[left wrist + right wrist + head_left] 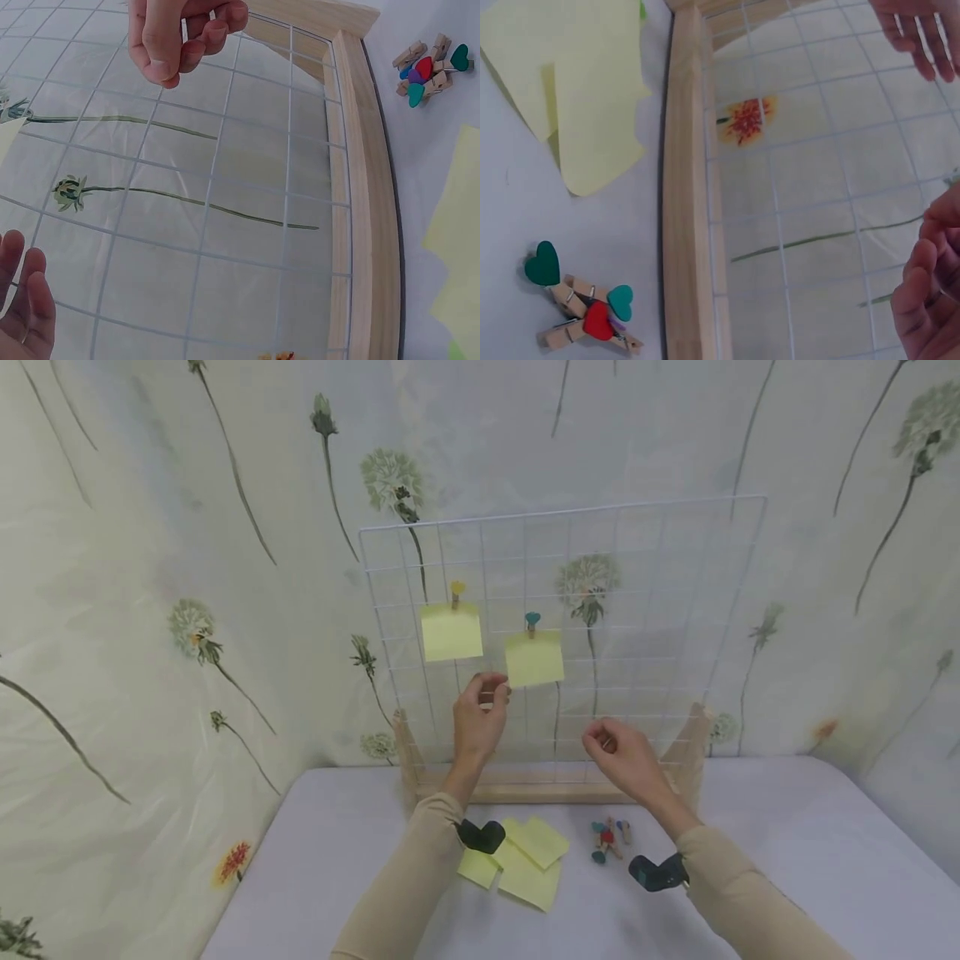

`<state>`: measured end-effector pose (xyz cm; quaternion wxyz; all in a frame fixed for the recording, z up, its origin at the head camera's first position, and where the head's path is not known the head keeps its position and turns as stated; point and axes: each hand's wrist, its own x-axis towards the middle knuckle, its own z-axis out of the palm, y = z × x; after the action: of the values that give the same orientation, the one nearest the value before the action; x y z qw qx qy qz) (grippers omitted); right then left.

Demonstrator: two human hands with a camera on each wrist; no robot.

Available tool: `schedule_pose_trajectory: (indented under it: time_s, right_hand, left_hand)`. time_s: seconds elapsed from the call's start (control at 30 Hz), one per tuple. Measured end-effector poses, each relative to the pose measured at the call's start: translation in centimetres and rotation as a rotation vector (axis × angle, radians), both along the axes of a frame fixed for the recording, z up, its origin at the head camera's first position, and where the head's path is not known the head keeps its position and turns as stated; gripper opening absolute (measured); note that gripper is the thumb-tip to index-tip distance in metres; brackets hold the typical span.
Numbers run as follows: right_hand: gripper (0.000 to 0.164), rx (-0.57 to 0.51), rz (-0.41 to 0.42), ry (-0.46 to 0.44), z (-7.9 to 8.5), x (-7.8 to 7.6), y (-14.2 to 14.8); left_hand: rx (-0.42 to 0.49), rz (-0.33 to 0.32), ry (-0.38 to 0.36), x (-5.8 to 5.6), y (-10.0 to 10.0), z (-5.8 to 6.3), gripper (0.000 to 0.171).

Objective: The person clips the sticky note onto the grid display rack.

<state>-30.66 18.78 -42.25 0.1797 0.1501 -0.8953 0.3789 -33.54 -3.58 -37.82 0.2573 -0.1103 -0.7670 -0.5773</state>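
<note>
Two yellow notes (451,633) clipped on the wire grid (585,511)
Left hand (480,722)'s just off the lower note (534,665) at 7 o'clock, fingers relaxed; right hand (628,758)'s around 4:30, fingers curled, nothing visible in them.

Two yellow notes (452,639) on white grid (562,512)

A small screened-in nook; whether it belongs to a home or a studio cannot be told. Pale sheeting (97,593) printed with dandelions (392,479), wrinkled and glossy at left, encloses the left, far and right sides of a white-covered counter (810,852).
</note>
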Motion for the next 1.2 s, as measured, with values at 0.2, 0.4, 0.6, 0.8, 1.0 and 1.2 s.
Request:
schedule_pose_trajectory:
  time_s: [0.2,0.4,0.6,0.8,1.0,1.2]
  right_hand:
    - [0.013,0.001,0.005,-0.017,-1.2,0.5,0.4]
    - [0.014,-0.022,0.017,-0.057,-2.4,1.1,0.7]
    - [0.014,-0.026,0.018,-0.056,-3.1,1.2,1.0]
    - [0.015,-0.023,0.003,-0.055,-3.6,1.5,1.6]
    - [0.019,-0.038,-0.026,-0.102,-4.4,1.9,2.4]
    - [0.022,-0.064,-0.074,-0.15,-5.6,2.1,3.2]
  left_hand:
    - [-0.055,-0.03,-0.067,0.2,-0.1,-1.2,0.016]
    - [-0.076,-0.036,-0.097,0.6,0.0,-2.7,0.014]
    - [-0.1,-0.058,-0.144,0.9,0.2,-3.7,0.015]
    - [-0.136,-0.076,-0.153,1.1,0.3,-4.7,0.016]
    - [-0.197,-0.117,-0.187,1.1,0.5,-6.0,0.017]
    - [-0.206,-0.15,-0.206,1.0,0.8,-7.8,0.017]
